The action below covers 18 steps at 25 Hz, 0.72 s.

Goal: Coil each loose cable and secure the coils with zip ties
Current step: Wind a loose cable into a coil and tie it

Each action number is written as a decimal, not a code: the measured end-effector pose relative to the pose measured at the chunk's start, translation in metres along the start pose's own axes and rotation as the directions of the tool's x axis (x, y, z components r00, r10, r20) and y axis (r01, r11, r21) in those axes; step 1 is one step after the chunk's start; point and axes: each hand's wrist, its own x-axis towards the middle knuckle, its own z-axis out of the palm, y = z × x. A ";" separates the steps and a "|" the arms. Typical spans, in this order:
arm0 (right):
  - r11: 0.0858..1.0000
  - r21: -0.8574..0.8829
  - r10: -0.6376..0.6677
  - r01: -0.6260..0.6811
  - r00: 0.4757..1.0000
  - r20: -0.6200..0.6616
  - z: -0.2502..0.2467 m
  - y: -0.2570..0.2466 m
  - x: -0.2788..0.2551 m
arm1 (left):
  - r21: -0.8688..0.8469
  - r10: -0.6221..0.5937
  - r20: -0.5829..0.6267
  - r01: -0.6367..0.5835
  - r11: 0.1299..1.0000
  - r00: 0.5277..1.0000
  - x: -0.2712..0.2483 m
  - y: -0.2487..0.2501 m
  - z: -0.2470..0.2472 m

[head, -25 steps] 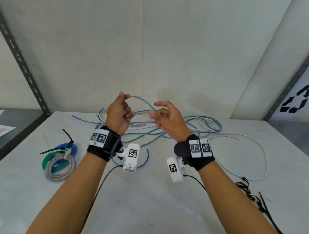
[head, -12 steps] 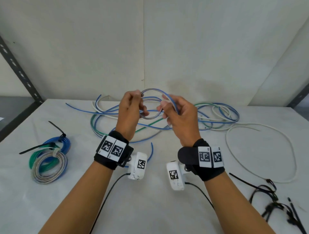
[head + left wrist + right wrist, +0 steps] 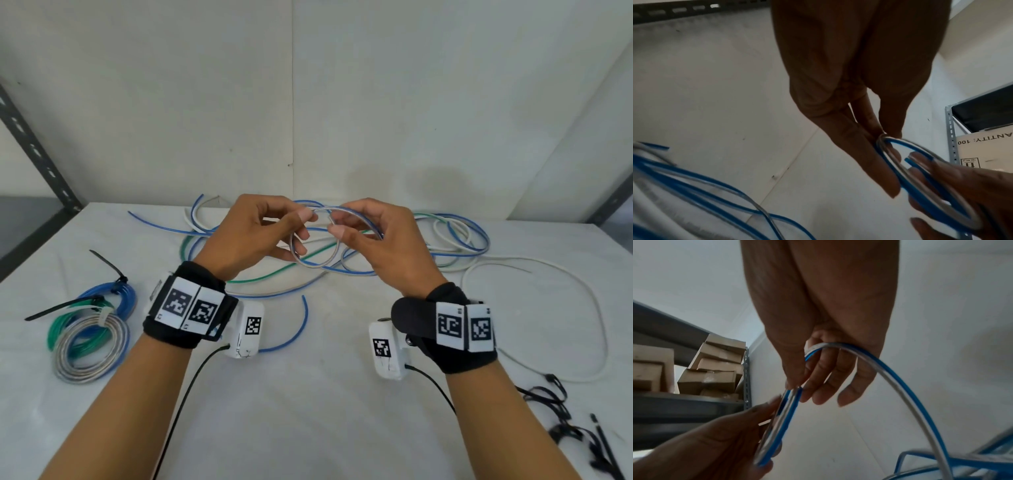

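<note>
Both hands hold a small loop of blue-and-clear flat cable (image 3: 317, 263) above the table. My left hand (image 3: 263, 233) pinches the loop's left side between thumb and fingers; in the left wrist view the loop (image 3: 898, 160) runs between its fingertips. My right hand (image 3: 373, 236) pinches the loop's right side, and the cable (image 3: 900, 379) arcs over its fingers and trails down to the pile. Loose blue, green, white and clear cables (image 3: 455, 236) lie tangled behind the hands. A white cable (image 3: 582, 291) loops at the right.
Three tied coils, blue, green and clear (image 3: 85, 339), lie at the left with zip-tie tails sticking out. Black zip ties (image 3: 568, 428) lie at the front right. A short blue cable piece (image 3: 294, 335) lies near the left wrist. The wall stands close behind.
The hands have come lower and the camera tilted down. The cable loop, first a single arc, is now a closed small ring held between both hands.
</note>
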 end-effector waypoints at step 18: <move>0.996 -0.083 0.037 -0.027 0.992 0.124 0.006 -0.007 -0.006 | 0.266 -0.053 0.129 0.017 0.964 0.990 -0.004 0.007 -0.001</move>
